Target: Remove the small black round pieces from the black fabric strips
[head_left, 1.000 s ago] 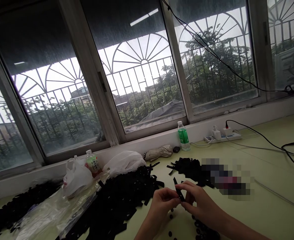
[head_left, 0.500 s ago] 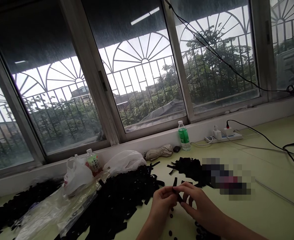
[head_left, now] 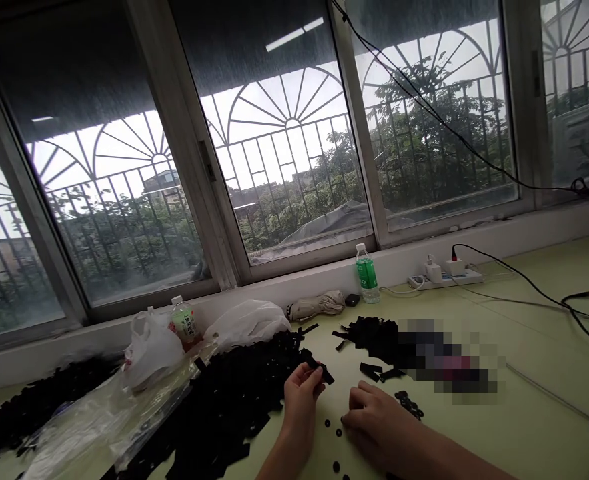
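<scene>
My left hand pinches a short black fabric strip between thumb and fingertips, held up at the right end of a big heap of black strips. Low over the table, my right hand is closed, its fingertips on a small round black button. Other loose black buttons lie in a rough line between my wrists. Beyond the right hand sits a cluster of more buttons. A second pile of black strips lies ahead, with a few loose strips at its near edge.
Clear plastic sheeting, a white plastic bag and a drink bottle lie left. By the window wall are a folded beige cloth item, a green-labelled bottle and a power strip. Cables cross the right side; one patch is blurred.
My hands were together on a black strip and have parted. The left has moved slightly left with a strip; the right has dropped down to the buttons, uncovering the button cluster.
</scene>
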Demonstrator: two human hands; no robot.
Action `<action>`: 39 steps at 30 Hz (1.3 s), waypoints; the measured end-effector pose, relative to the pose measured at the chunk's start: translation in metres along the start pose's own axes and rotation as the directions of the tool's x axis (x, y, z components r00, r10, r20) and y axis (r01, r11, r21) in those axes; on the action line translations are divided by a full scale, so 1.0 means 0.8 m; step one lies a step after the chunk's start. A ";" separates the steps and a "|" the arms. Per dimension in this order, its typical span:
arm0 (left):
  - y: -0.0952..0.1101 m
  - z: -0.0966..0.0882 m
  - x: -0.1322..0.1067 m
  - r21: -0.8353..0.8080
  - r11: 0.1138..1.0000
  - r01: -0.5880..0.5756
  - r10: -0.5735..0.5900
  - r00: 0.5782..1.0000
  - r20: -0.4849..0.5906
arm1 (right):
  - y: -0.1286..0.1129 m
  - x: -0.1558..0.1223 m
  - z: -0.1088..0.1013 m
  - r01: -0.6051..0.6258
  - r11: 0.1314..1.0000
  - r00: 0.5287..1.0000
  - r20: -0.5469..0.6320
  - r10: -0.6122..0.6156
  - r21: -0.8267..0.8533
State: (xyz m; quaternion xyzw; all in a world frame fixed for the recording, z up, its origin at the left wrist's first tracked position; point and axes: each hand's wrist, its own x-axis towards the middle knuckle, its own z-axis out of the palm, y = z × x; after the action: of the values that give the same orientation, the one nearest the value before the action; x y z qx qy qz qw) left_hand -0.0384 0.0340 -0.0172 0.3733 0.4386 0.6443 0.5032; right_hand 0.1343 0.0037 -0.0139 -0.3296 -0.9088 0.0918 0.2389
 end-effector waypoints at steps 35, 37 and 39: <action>-0.011 -0.002 0.000 0.047 0.999 0.021 -0.034 0.959 0.280 | -0.008 -0.002 -0.023 -0.182 0.971 0.981 0.102 0.168 0.156; -0.010 -0.001 0.000 0.051 0.998 0.024 -0.037 0.956 0.292 | -0.003 -0.003 -0.016 -0.187 0.963 0.981 0.077 0.176 0.192; -0.008 -0.001 -0.001 0.055 0.998 0.025 -0.040 0.953 0.300 | 0.003 -0.004 -0.009 -0.189 0.956 0.982 0.052 0.181 0.227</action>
State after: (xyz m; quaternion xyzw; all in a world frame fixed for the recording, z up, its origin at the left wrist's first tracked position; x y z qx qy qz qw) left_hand -0.0370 0.0341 -0.0239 0.4723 0.3791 0.5603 0.5651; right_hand 0.1411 0.0038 -0.0097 -0.3818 -0.8607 0.2237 0.2519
